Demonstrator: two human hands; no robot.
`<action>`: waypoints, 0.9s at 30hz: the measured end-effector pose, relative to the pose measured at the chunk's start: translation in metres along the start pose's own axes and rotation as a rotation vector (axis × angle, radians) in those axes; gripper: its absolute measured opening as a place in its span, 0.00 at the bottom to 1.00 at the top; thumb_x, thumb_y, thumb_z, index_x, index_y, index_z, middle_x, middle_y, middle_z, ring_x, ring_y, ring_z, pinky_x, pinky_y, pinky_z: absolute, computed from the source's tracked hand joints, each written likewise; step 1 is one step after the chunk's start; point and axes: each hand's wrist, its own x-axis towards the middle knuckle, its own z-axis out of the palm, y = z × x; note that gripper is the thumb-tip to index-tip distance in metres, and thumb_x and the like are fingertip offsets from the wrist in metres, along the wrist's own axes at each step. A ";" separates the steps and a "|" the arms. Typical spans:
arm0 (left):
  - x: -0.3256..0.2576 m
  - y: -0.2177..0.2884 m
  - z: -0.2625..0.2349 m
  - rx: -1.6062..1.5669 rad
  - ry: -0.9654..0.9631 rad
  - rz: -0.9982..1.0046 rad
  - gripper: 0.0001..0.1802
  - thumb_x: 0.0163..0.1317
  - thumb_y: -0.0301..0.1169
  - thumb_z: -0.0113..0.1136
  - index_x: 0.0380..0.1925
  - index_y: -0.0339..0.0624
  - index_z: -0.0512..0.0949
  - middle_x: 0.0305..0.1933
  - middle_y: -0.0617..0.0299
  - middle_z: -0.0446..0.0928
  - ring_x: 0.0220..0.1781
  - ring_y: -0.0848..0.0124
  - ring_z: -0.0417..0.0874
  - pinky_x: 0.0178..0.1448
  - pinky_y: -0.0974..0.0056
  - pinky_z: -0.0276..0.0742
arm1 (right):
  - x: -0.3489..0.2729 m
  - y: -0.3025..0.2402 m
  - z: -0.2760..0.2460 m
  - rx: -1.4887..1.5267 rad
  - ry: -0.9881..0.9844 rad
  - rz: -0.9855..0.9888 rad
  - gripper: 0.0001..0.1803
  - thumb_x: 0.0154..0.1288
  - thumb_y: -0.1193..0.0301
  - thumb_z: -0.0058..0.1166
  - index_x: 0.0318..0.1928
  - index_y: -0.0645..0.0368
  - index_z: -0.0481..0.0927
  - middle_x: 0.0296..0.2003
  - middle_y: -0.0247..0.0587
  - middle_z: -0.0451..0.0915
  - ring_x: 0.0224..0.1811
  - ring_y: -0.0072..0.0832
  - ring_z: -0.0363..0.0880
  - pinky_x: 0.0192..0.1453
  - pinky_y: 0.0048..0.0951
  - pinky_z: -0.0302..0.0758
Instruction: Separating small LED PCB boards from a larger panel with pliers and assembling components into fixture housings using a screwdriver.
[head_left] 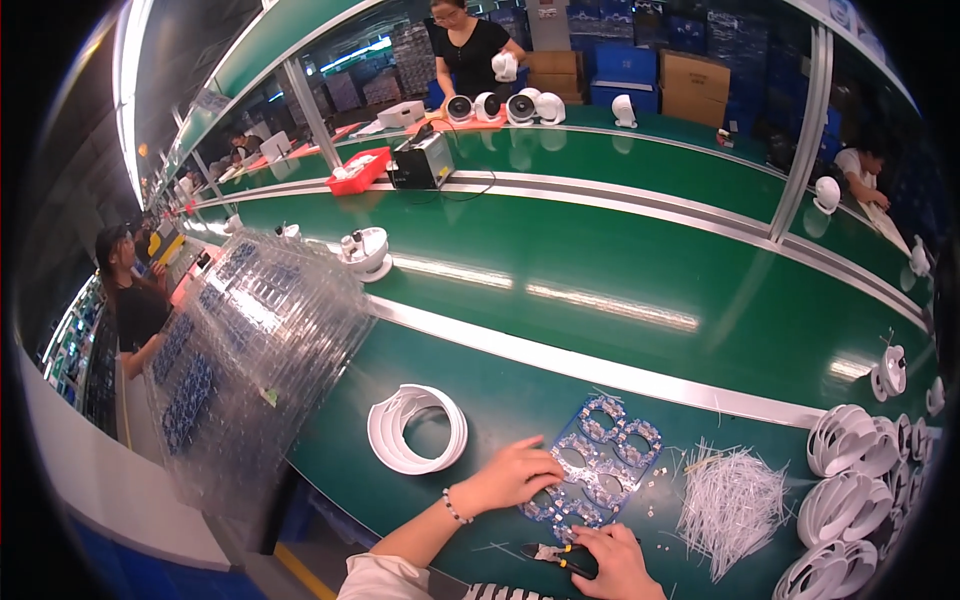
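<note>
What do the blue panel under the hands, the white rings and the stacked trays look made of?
Blue panel: seemingly rigid circuit-board laminate, blue coating, round cut-outs. White rings: apparently moulded plastic, smooth, slightly glossy. Stacked trays: thin clear formed plastic; blue parts show through. Left hand rests on the panel.

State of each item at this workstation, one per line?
left hand: palm down, pressing on the blue tray
right hand: closed around the cutters
cutters: lying flat on the table, gripped
blue tray: flat on the table
white rings: stacked, untouched
white ties: loose pile
clear trays: stacked, tilted
</note>
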 end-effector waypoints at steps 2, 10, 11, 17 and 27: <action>0.003 0.010 0.014 -0.066 0.082 0.098 0.04 0.50 0.25 0.60 0.28 0.40 0.79 0.29 0.63 0.79 0.30 0.65 0.80 0.59 0.56 0.68 | -0.001 -0.002 -0.001 0.001 -0.035 0.034 0.28 0.35 0.73 0.60 0.44 0.59 0.73 0.43 0.45 0.75 0.46 0.43 0.70 0.52 0.39 0.66; 0.001 0.015 0.025 -0.209 -0.025 -0.009 0.15 0.51 0.24 0.57 0.41 0.41 0.77 0.38 0.54 0.78 0.39 0.58 0.78 0.45 0.60 0.74 | -0.002 -0.004 -0.002 0.005 -0.070 0.047 0.28 0.36 0.72 0.61 0.45 0.59 0.73 0.44 0.46 0.74 0.47 0.44 0.69 0.52 0.39 0.65; 0.001 0.013 0.020 -0.172 -0.033 -0.021 0.15 0.50 0.23 0.58 0.40 0.40 0.78 0.38 0.55 0.79 0.40 0.59 0.78 0.46 0.61 0.74 | -0.002 -0.004 -0.003 -0.005 -0.071 0.042 0.28 0.35 0.73 0.61 0.44 0.59 0.73 0.43 0.47 0.74 0.46 0.44 0.69 0.52 0.39 0.65; -0.007 0.011 -0.008 -0.056 -0.146 -0.078 0.11 0.47 0.25 0.62 0.34 0.37 0.79 0.39 0.56 0.79 0.42 0.60 0.78 0.48 0.62 0.73 | -0.008 0.005 0.008 -0.072 -0.022 -0.052 0.26 0.29 0.70 0.64 0.38 0.59 0.74 0.47 0.37 0.76 0.39 0.36 0.71 0.46 0.33 0.68; -0.024 -0.007 -0.036 -0.035 -0.164 -0.251 0.10 0.39 0.22 0.62 0.26 0.37 0.77 0.32 0.54 0.77 0.36 0.56 0.78 0.42 0.61 0.74 | 0.002 0.009 0.016 -0.034 -0.013 -0.065 0.27 0.29 0.74 0.62 0.39 0.59 0.72 0.50 0.41 0.72 0.40 0.39 0.69 0.46 0.35 0.68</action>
